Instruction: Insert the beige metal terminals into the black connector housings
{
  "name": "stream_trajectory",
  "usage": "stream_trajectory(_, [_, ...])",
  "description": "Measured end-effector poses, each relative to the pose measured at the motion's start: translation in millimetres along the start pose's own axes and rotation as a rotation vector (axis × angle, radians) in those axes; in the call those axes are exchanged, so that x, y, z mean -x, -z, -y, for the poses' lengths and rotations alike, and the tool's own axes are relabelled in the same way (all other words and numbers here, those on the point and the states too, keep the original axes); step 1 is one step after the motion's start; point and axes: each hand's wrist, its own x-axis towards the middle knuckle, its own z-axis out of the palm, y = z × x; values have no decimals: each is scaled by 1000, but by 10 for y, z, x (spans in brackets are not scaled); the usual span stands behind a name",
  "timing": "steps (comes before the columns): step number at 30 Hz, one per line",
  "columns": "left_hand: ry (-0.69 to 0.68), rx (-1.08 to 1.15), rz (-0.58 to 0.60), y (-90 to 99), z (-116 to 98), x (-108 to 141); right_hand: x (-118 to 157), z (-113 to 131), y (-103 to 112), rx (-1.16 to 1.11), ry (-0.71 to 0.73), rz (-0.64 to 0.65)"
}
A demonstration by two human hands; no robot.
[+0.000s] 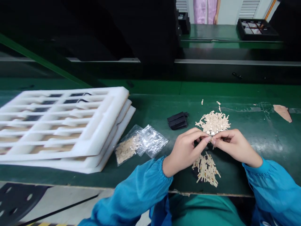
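My left hand (185, 149) and my right hand (235, 145) meet fingertip to fingertip above the green bench. Both are closed in a pinch on a tiny pale piece (211, 139), mostly covered by the fingers. Just beyond them lies a heap of small cream-coloured flat pieces (215, 121). Nearer my body, below the hands, a second pile of narrow cream strips (208, 171) is spread out. To the left of the far heap sits a small stack of flat black strips (177, 121).
White foam trays (103, 135) are stacked at left, with black parts in some slots. Clear plastic bags (152, 141) lie between trays and hands, one holding cream pieces (128, 149). A torn tan scrap (282, 113) is at right. Across the bench stand a black box (257, 29) and a person (204, 11).
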Motion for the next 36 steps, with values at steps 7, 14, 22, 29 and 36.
stream_trajectory(7, [-68,0,66,-4,-5,8,30,13,-36,173,74,-57])
stream_trajectory(14, [-211,-237,130,12,58,9,44,16,-34,307,103,-74])
stream_trajectory(22, [-73,-545,48,-75,184,2,68,79,-8,97,50,17])
stream_trajectory(29, [326,229,251,47,35,-106,39,44,7,60,-4,1])
stream_trajectory(36, [381,370,154,57,-18,-108,44,18,-1,233,71,-68])
